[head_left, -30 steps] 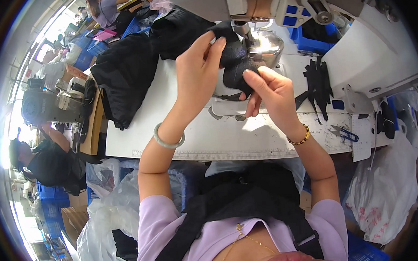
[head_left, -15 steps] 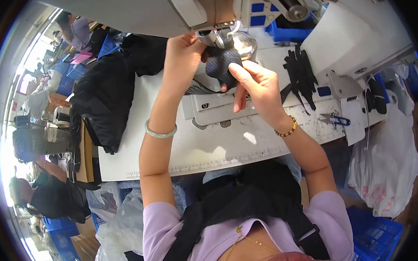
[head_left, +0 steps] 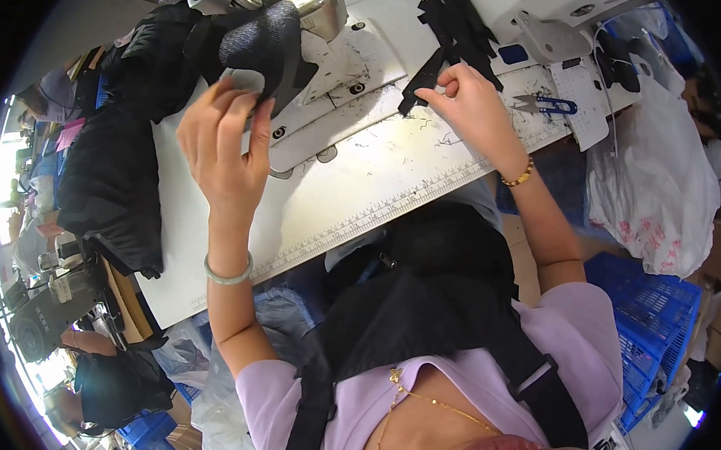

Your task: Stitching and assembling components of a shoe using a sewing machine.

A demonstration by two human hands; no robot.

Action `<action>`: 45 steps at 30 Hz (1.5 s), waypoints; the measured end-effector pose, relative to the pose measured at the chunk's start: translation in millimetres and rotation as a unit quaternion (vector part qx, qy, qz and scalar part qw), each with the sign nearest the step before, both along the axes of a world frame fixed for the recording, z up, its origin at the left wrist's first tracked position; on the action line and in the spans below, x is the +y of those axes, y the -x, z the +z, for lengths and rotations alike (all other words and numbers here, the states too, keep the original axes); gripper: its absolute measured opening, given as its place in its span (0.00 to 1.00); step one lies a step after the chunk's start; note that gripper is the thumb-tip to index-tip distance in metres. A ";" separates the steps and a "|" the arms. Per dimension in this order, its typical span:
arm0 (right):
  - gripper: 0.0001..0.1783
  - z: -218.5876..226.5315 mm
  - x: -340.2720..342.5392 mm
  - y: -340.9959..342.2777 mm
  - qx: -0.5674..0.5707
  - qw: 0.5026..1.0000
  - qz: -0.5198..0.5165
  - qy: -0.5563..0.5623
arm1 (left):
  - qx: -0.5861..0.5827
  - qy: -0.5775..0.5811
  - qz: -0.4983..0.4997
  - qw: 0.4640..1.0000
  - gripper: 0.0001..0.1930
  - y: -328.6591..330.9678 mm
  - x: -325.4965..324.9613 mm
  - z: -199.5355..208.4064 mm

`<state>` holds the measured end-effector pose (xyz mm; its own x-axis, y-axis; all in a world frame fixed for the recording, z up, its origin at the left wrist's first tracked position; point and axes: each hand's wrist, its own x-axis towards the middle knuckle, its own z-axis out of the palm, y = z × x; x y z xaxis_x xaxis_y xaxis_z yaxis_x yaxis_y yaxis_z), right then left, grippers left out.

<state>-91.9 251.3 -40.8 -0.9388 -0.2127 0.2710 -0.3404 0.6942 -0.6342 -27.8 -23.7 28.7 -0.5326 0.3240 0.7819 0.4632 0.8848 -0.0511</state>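
My left hand (head_left: pixel 226 150) is closed at the lower edge of a black fabric piece (head_left: pixel 263 39), thumb against bent fingers. That fabric has a textured, ribbed-looking face and hangs beside the metal sewing machine parts (head_left: pixel 316 7) at the top. Farther right, my right hand (head_left: pixel 481 113) has its thumb and forefinger drawn together in a pinch. Its thumb tip overlaps a black fabric strip (head_left: pixel 420 82) at the left side of a loose bunch of black strips (head_left: pixel 456 24). Whether anything is between those fingertips I cannot make out.
Blue-handled thread snips (head_left: pixel 548 105) lie right of my right hand. A ruler scale (head_left: pixel 360 217) runs along the white table's front edge. Dark garments (head_left: pixel 109 181) are heaped at left; a white plastic bag (head_left: pixel 652 185) hangs at right above blue crates (head_left: pixel 651 316). Another person (head_left: pixel 112 385) sits at far left.
The view has shifted. My hands, together on the black fabric under the machine head, have parted: my left hand stays with the fabric, while my right has let go and moved right to the strips.
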 end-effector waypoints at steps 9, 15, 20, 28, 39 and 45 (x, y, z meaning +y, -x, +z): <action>0.13 11.4 -4.4 -8.9 -0.164 0.975 0.009 0.148 | -0.051 0.031 -0.169 0.984 0.18 -14.7 39.9 -26.8; 0.09 60.8 -6.6 -31.7 -0.352 0.856 0.232 0.300 | -0.065 -0.003 -0.215 0.974 0.18 14.5 64.3 -17.8; 0.07 66.2 -8.4 -39.2 -0.327 0.860 0.218 0.324 | -0.134 -0.130 -0.230 0.955 0.14 11.5 67.9 -13.8; 0.08 55.4 -21.7 -36.9 -0.244 0.851 0.221 0.410 | -0.352 -0.539 -0.165 0.747 0.08 -10.8 89.9 -14.2; 0.06 54.9 -30.3 -34.5 -0.224 0.863 0.221 0.396 | -0.305 -0.507 -0.145 0.793 0.07 -10.2 86.3 -17.8; 0.06 52.5 -35.1 -35.6 -0.196 0.867 0.213 0.405 | -0.280 -0.523 -0.141 0.793 0.06 -10.2 89.4 -20.5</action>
